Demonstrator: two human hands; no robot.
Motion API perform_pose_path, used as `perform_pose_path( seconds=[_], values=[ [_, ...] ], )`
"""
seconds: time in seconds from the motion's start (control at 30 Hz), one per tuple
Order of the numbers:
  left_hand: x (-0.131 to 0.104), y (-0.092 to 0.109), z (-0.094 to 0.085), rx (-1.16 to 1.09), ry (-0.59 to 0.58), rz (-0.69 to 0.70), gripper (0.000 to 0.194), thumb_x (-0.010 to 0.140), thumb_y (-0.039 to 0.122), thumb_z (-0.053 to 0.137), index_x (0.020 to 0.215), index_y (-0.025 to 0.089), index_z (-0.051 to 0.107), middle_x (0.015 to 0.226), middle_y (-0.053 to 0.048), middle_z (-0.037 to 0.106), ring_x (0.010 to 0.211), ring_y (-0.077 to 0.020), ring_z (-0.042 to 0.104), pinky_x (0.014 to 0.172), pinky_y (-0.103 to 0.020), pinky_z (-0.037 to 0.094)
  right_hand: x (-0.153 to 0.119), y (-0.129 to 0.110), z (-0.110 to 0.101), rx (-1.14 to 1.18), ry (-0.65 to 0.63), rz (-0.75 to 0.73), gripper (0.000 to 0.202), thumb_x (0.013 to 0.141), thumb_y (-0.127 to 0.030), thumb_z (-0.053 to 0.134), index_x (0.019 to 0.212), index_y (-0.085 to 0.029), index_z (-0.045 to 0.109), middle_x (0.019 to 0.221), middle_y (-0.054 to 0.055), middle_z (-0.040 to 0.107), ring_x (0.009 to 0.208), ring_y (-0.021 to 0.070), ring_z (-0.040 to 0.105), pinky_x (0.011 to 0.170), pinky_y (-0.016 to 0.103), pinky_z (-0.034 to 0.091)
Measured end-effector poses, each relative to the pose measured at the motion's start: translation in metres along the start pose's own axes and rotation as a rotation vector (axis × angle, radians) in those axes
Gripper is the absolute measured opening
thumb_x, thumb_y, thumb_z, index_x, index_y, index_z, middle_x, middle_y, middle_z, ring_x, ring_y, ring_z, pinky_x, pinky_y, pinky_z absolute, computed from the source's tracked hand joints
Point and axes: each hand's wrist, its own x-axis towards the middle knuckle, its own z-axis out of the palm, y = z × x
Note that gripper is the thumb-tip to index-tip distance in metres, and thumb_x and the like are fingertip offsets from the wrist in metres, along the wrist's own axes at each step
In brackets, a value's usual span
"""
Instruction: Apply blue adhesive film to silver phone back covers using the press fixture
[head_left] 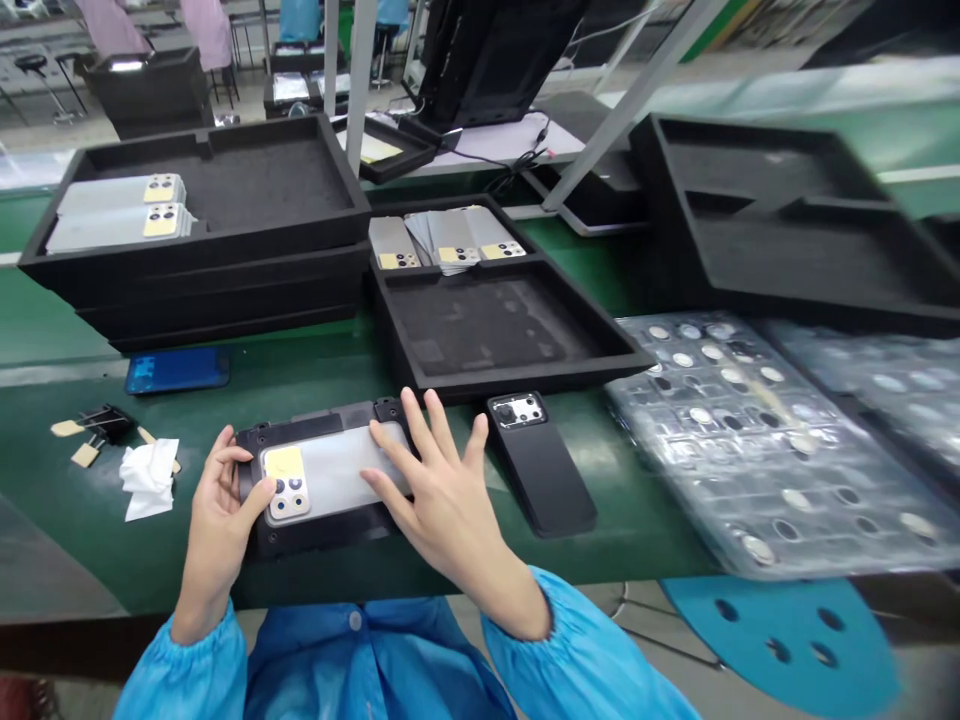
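Both hands, the left (pixel 225 510) pinching and the right (pixel 446 490) spread wide, touch the silver phone panel (pixel 341 470) between them in the black fixture (pixel 322 535).

Two bare hands, the left hand (pixel 221 515) and right hand (pixel 450 490), touch a silvery rectangular phone back panel (pixel 337 468) in a black rectangular fixture (pixel 330 530).

Bright blue long sleeves (pixel 592 650), gathered cuffs, blue front, apparently one pale button (pixel 355 621).
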Motion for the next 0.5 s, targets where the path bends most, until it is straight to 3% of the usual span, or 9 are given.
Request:
perform_pose_path(
  seconds=[0.13, 0.3, 0.43, 0.5],
  values=[
    [-0.011, -0.005, 0.003, -0.028, 0.089, 0.039, 0.044, 0.067, 0.036, 0.088, 0.096, 0.023, 0.058, 0.163, -0.015, 0.036, 0.15, -0.0367, 0.035, 0.117, -0.054, 0.036, 0.008, -0.005, 0.002, 0.05, 0.031, -0.026, 0.04, 0.105, -0.041, 0.045, 0.124, -0.015, 0.069, 0.161, 0.024, 0.038, 0.151, 0.0465, 0.029, 0.111, 0.083, 0.016],
    [-0.07, -0.017, 0.007, 0.015, 0.379, 0.383, 0.017, 0.083, 0.022, 0.078, 0.093, 0.024, 0.064, 0.147, -0.005, 0.054, 0.145, -0.0211, 0.042, 0.121, -0.035, 0.031, 0.015, -0.002, 0.012, 0.213, 0.01, -0.001, 0.034, 0.104, -0.041, 0.044, 0.11, -0.015, 0.065, 0.157, 0.024, 0.045, 0.151, 0.044, 0.032, 0.113, 0.08, 0.023],
    [-0.129, -0.027, 0.023, 0.075, 0.295, 0.414, 0.011, 0.086, 0.019, 0.074, 0.082, 0.025, 0.066, 0.126, -0.001, 0.066, 0.125, -0.0157, 0.058, 0.105, -0.025, 0.045, 0.025, 0.002, 0.015, 0.363, 0.052, 0.038, 0.03, 0.103, -0.043, 0.046, 0.093, -0.019, 0.061, 0.144, 0.021, 0.058, 0.15, 0.044, 0.034, 0.113, 0.08, 0.022],
    [-0.149, -0.03, 0.036, 0.003, 0.317, 0.362, 0.011, 0.087, 0.024, 0.074, 0.08, 0.025, 0.066, 0.115, -0.002, 0.07, 0.11, -0.0163, 0.065, 0.096, -0.026, 0.05, 0.03, 0.004, 0.011, 0.446, 0.083, 0.036, 0.027, 0.102, -0.041, 0.047, 0.089, -0.021, 0.06, 0.126, 0.017, 0.069, 0.143, 0.0423, 0.044, 0.113, 0.081, 0.021]
  ],
)
